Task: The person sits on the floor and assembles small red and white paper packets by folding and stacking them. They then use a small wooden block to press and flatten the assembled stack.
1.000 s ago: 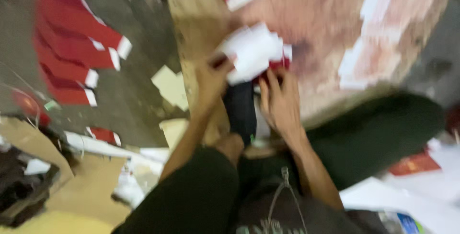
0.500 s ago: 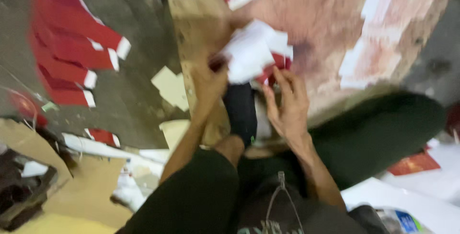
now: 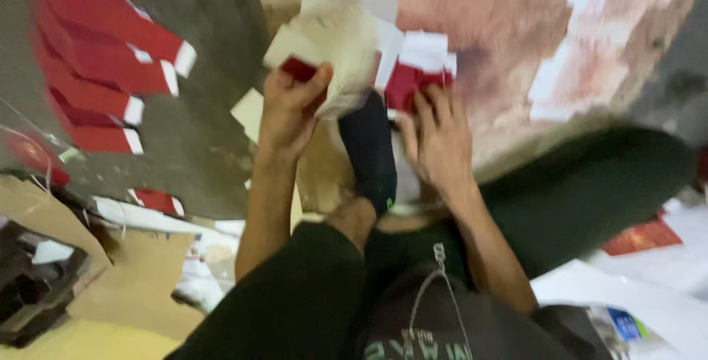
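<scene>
My left hand (image 3: 290, 106) grips a stack of pale paper sheets (image 3: 332, 43) with a red corner, lifted up and blurred by motion. My right hand (image 3: 436, 139) rests with spread fingers on a red and white folded card piece (image 3: 417, 72) lying on the worn board. My foot in a dark sock (image 3: 369, 150) lies between the two hands. My legs in dark trousers fill the lower part of the view.
A row of red cards with white ends (image 3: 103, 57) is laid out on the grey floor at left. Brown cardboard pieces (image 3: 81, 264) lie at lower left. White sheets (image 3: 641, 286) and a red card sit at lower right. The stained pinkish board (image 3: 531, 28) stretches ahead.
My left hand has lifted the paper stack up and to the left, off the red and white piece. My right hand has stayed on that piece.
</scene>
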